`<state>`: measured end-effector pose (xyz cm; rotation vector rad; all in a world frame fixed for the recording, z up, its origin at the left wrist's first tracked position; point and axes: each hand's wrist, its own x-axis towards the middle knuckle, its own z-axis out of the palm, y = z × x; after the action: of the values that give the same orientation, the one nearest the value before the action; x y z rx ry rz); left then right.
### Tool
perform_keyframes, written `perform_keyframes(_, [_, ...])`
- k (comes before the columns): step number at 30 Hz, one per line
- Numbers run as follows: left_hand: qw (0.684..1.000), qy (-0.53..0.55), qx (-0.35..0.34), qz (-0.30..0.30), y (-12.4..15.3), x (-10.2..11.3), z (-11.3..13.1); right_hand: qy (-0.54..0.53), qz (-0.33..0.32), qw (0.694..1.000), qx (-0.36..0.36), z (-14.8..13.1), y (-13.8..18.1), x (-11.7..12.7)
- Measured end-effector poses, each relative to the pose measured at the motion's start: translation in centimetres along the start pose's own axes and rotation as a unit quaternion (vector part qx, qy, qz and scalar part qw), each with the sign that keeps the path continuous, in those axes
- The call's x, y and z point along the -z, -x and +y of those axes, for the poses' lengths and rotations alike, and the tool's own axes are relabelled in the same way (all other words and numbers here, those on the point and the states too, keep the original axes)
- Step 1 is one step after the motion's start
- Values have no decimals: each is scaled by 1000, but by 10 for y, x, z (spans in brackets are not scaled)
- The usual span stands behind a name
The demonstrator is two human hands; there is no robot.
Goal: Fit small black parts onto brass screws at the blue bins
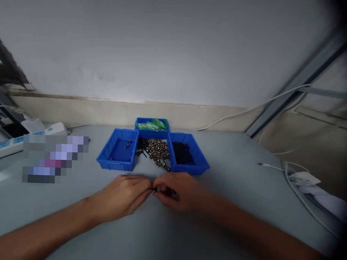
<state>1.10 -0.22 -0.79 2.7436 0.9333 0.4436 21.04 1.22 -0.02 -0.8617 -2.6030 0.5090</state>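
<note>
My left hand [124, 194] is closed, its thumb and fingertips pressed together at a small dark piece [155, 189]. From the other side my right hand [179, 191] pinches at the same piece, its fingers curled. The two sets of fingertips almost meet above the grey table, and the piece is too small and hidden to name. Just beyond lies a loose pile of brass-coloured metal fittings [158, 150], with black screw-like parts [142, 144] on its left side.
A blue bin [115, 166] with a few small brass parts stands left of the pile. Another blue bin [193, 169] holds black pieces. Behind, a third bin [152, 134] contains green plastic bags [153, 124]. A power strip [25, 139] lies left; cables [294, 202] run along the right.
</note>
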Motion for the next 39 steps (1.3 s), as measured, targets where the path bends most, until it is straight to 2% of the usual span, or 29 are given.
perform_keyframes(8, [1000, 5, 10, 3, 0, -1, 1, 16, 18, 999, 33, 1, -1, 1])
perform_keyframes(11, [999, -9, 42, 32, 0, 1, -1, 40, 43, 998, -3, 2, -2, 2])
perform_keyframes(13, [996, -26, 48, 65, 1, 1, -2, 69, 36, 996, -35, 4, -2, 2])
perform_keyframes(17, [991, -70, 12, 112, 2, 0, -2, 108, -21, 993, -45, 6, -2, -3])
perform_keyframes(22, [981, -131, -65, 130, 3, -1, 5, 77, -51, 996, 0, 5, -2, -9])
perform_keyframes(27, [977, -153, -94, 111, 2, -1, 8, 78, -65, 995, 15, 2, -3, -9])
perform_keyframes(34, [996, -77, 20, 49, 2, 2, -1, 65, -14, 995, -68, 3, -2, 1])
perform_keyframes(39, [998, -48, 34, -6, 1, 0, -4, -28, -9, 999, -46, 2, -1, 1])
